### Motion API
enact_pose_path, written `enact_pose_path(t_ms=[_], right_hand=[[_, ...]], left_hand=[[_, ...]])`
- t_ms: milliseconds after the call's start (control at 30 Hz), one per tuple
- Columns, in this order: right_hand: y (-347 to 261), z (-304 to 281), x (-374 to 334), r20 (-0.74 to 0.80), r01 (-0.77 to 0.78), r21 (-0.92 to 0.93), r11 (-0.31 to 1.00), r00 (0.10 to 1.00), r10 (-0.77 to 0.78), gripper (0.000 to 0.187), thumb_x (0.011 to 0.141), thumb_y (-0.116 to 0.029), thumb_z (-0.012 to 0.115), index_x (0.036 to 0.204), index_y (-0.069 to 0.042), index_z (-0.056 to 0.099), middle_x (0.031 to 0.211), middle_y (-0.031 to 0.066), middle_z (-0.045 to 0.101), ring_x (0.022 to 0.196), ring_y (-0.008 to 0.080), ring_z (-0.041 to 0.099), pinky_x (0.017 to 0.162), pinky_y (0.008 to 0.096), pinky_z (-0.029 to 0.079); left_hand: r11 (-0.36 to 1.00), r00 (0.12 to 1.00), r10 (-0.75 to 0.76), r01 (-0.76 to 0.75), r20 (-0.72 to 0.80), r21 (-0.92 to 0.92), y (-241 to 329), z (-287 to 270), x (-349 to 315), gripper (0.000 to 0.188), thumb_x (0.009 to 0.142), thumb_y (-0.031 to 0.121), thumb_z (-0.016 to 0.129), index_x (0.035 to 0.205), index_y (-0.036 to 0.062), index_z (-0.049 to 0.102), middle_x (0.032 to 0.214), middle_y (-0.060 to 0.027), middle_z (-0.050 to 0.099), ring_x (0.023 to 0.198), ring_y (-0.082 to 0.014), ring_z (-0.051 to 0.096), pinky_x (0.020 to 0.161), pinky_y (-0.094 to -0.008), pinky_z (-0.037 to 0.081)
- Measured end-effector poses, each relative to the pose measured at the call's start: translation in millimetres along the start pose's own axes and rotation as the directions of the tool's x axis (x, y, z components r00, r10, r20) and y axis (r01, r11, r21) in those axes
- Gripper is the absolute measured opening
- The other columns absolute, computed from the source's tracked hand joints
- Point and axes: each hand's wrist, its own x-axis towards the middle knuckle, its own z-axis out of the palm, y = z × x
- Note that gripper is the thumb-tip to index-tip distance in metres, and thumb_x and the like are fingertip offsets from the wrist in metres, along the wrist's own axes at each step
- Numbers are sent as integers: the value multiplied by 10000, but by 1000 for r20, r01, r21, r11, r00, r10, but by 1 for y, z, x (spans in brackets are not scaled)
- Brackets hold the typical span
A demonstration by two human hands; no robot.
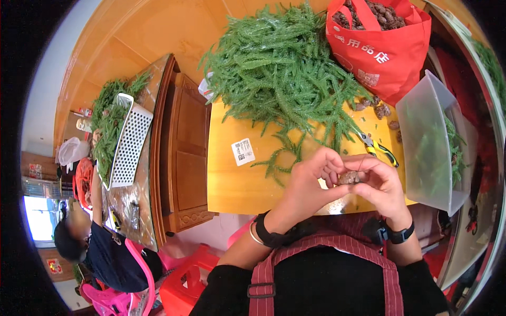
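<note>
Both hands meet over the front edge of the yellow table (pixel 229 184). A small brown pine cone (pixel 348 178) is between them, and a thin dark strand shows beside it. My right hand (pixel 383 184) pinches the cone between thumb and fingers. My left hand (pixel 311 176) has its fingers curled and its thumb against the cone's near side. Beyond them lies a big heap of green artificial pine sprigs (pixel 279 68), with a loose sprig (pixel 284 158) in front. Pliers with yellow and black handles (pixel 380 150) rest just past my right hand.
A red bag of pine cones (pixel 379 47) stands at the back right, with loose cones (pixel 382 110) near it. A clear plastic bin (pixel 427 152) holds sprigs on the right. Leftward are a white basket (pixel 132 142), a wooden cabinet (pixel 187 152), a red stool (pixel 187 279) and a seated person (pixel 118 258).
</note>
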Motion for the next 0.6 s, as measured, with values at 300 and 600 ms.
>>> enact_pose_path(t_ms=[300,600], right_hand=[[2,0,-3,-168,-38,-11,999,985,36,257,830,-46,546,1075,24,511,1023,104,597,872,119,570,810,263,454],[2,6,-8,-2,-157,-14,987,988,157,246,841,-30,548,1076,32,513,980,74,593,870,112,572,798,256,458]], left_hand=[[799,980,134,-20,-144,601,6,-58,9,324,679,44,719,944,54,535,882,-48,564,741,-154,565,627,-267,470],[241,976,27,205,-218,949,-40,-79,16,280,673,47,658,921,41,529,882,-133,588,766,-342,577,640,-404,471]])
